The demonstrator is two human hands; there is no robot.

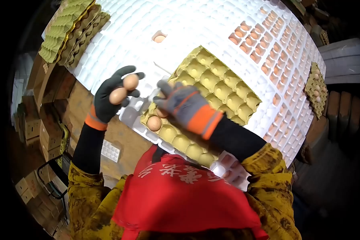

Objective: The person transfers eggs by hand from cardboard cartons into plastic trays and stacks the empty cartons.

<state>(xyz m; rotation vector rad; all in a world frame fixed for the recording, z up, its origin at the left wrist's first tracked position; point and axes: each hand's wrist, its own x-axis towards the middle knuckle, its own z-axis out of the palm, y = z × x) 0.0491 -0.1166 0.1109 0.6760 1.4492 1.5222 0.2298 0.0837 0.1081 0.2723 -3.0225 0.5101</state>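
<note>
My left hand (112, 94), in a dark glove with an orange cuff, holds two brown eggs (130, 82) over the left side of the white trays. Palm up, its fingers curl around them. A yellow pulp egg tray (212, 82) lies in front of me on the white trays. My right hand (182, 102), gloved in grey and orange, is over the left part of this tray, fingers bent down and blurred. Beneath it an egg is partly hidden, and another brown egg (154, 123) sits in the tray's near left corner. Whether the right fingers grip an egg is unclear.
White foam trays (128, 32) cover the surface; many on the right hold brown eggs (250, 41). One egg (159, 39) lies alone further back. Stacked pulp trays (68, 32) stand back left, another pulp tray (317, 90) far right. Cardboard boxes (50, 134) are at the left.
</note>
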